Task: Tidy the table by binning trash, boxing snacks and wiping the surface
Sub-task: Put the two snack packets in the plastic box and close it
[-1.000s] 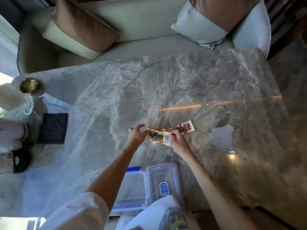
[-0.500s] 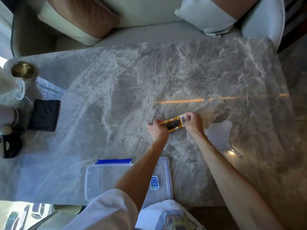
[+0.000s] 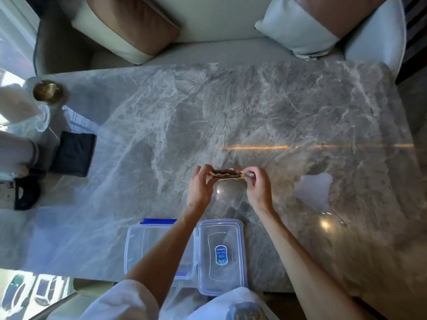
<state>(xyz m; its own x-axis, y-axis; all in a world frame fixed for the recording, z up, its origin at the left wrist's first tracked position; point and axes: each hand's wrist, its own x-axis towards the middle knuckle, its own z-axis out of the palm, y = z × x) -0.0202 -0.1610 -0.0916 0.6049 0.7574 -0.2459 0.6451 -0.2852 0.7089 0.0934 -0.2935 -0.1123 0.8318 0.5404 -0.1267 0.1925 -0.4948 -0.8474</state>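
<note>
Small snack packets (image 3: 227,175), red and yellow with dark print, are stacked and held edge-on a little above the grey marble table (image 3: 265,116). My left hand (image 3: 199,185) pinches their left end and my right hand (image 3: 257,185) pinches their right end. A clear plastic box (image 3: 141,248) with blue clips sits at the table's near edge under my left forearm. Its clear lid (image 3: 221,257) with a blue label lies open to the right of it.
A dark folded cloth (image 3: 74,153) lies at the table's left side. Beyond it are a brass-coloured round object (image 3: 47,91), a glass dish (image 3: 40,118) and dark and white items (image 3: 20,192). A sofa with cushions (image 3: 129,26) runs along the far edge.
Two packets lay apart on the table a second ago. Both hands have gathered them into one stack and lifted it, now turned edge-on between the fingertips.
</note>
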